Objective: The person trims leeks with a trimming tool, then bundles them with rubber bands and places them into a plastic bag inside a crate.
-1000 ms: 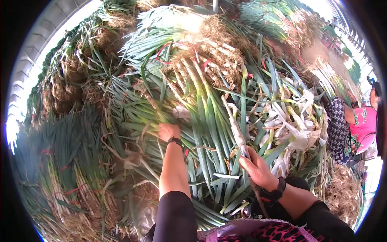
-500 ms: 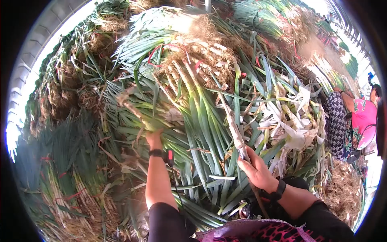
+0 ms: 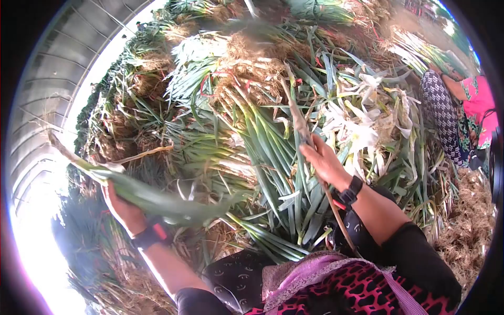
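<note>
At the left, my left hand (image 3: 123, 209) is closed round the stem of a green onion (image 3: 126, 184), whose roots point to the upper left and whose long leaves trail right, blurred. My right hand (image 3: 328, 164) grips a thin brownish stick-like stalk (image 3: 295, 110) that slants from the upper middle down toward my lap. Between the two hands, loose green onions (image 3: 257, 136) lie with roots up and leaves toward me. A heap of pale peeled leaves (image 3: 367, 115) lies just right of my right hand.
Red-tied onion bundles (image 3: 210, 63) are piled behind, with more stacks (image 3: 121, 115) along the left. A co-worker in a pink top (image 3: 480, 105) sits at the right edge. Brown roots (image 3: 462, 226) lie at the lower right. My knee (image 3: 239, 278) is at the bottom.
My left hand has swung left and up from the pile, lifting the green onion. My right hand has moved slightly up, still round the stalk. The view has tilted and shifted.
</note>
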`<action>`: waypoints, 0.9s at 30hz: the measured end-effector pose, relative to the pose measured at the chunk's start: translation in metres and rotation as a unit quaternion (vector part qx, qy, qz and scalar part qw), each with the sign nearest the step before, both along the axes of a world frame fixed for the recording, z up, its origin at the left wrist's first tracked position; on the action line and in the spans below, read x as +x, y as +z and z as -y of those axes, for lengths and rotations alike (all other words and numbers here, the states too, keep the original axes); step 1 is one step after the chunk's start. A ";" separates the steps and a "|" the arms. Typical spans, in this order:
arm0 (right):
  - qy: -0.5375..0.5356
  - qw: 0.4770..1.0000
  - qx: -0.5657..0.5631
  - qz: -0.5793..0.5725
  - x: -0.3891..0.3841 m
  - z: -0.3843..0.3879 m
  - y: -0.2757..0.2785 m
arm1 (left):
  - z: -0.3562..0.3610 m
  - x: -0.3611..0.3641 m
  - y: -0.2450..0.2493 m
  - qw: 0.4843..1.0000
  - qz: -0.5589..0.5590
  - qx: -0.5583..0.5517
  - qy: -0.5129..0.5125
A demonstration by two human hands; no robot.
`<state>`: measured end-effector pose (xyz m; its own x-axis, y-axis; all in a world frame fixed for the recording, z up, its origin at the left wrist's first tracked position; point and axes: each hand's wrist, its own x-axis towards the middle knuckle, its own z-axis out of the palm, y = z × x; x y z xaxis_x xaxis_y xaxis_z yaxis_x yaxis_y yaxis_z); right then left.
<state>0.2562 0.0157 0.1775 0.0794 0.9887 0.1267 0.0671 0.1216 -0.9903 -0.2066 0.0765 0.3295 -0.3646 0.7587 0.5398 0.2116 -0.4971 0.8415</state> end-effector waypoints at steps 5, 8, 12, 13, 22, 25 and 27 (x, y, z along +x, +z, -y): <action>-0.040 0.998 -0.055 0.012 0.023 -0.005 -0.011 | 0.014 0.055 0.009 0.996 0.013 -0.082 -0.008; -0.022 0.997 -0.071 0.000 0.023 0.009 -0.010 | -0.014 0.099 -0.085 0.979 -0.001 -0.187 -0.079; 0.016 0.992 -0.119 0.046 0.003 0.058 -0.005 | -0.009 0.170 -0.246 0.924 -0.009 -0.360 -0.130; 0.039 0.994 -0.071 0.071 0.001 0.067 -0.023 | 0.001 0.184 -0.276 0.909 0.024 -0.380 -0.172; 0.150 0.926 -0.179 0.299 -0.008 0.177 -0.025 | 0.074 0.227 -0.338 0.798 0.286 -0.446 -0.288; 0.156 0.911 -0.135 0.358 -0.022 0.188 -0.024 | 0.076 0.227 -0.348 0.799 0.292 -0.456 -0.262; 0.174 0.898 -0.156 0.373 -0.027 0.190 -0.028 | 0.074 0.224 -0.357 0.781 0.316 -0.466 -0.272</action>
